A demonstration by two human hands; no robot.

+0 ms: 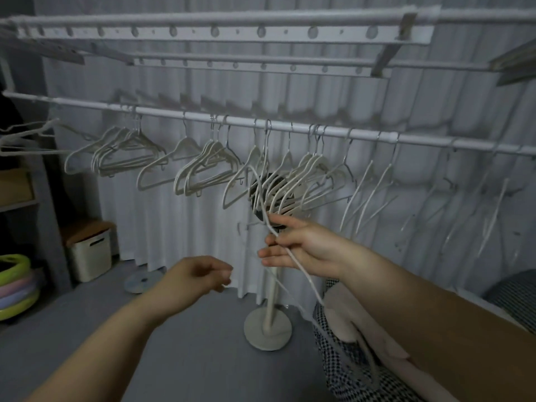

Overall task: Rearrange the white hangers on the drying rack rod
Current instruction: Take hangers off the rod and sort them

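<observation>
One white hanger (311, 282) is off the rod and is held in the right hand (298, 246). Its thin frame passes between the fingers of this hand. One part goes up and to the left from the grip, in front of the hanging hangers. The other part goes down and to the right, below the wrist, toward a checked cloth (342, 361). The fingers are curled around the frame and hold it, with the fingertips pointing to the left. The right forearm comes in from the lower right corner. The hand is below the rod (290, 129), well apart from it, and in front of the head of a standing fan (268, 323).

The left hand (197, 278) is lower and to the left of the right hand, near it but not touching. Its fingers are loosely curled and I see nothing in them; the hand is a little blurred. The left forearm comes in from the lower left corner.

Many other white hangers (200, 169) hang on the rod, some in close groups and some single, in front of a pale curtain (174, 227).
</observation>
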